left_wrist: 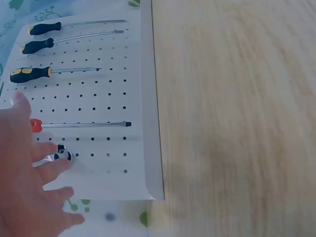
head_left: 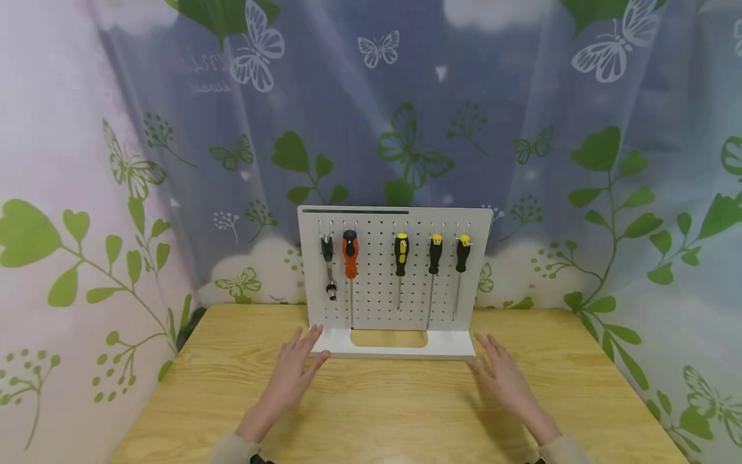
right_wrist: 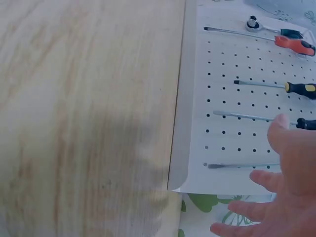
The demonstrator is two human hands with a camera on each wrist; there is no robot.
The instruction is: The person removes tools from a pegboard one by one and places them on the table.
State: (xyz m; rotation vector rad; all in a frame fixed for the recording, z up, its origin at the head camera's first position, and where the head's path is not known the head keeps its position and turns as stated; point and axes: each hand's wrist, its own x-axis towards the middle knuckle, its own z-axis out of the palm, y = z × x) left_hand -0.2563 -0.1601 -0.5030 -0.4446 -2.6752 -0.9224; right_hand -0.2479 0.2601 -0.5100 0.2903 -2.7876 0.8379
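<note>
A white pegboard (head_left: 377, 290) stands upright on its base (head_left: 391, 352) in the head view. My left hand (head_left: 292, 370) reaches toward the base's left end, fingers spread and fairly straight. Beyond the right end is my right hand (head_left: 505, 381), also with extended fingers and nothing held. Whether either hand touches the base, I cannot tell. On hooks hang a ratchet wrench (head_left: 332, 290) with a dark green handle, an orange-and-black screwdriver (head_left: 350, 254) and black-and-yellow screwdrivers (head_left: 401, 256). The left wrist view has fingers partly covering the ratchet wrench (left_wrist: 63, 155).
The pegboard rests near the back of a wooden table (head_left: 394, 412). Behind and at both sides hangs a curtain (head_left: 348, 154) printed with leaves and butterflies. A rectangular cutout in the base lets the wood show through.
</note>
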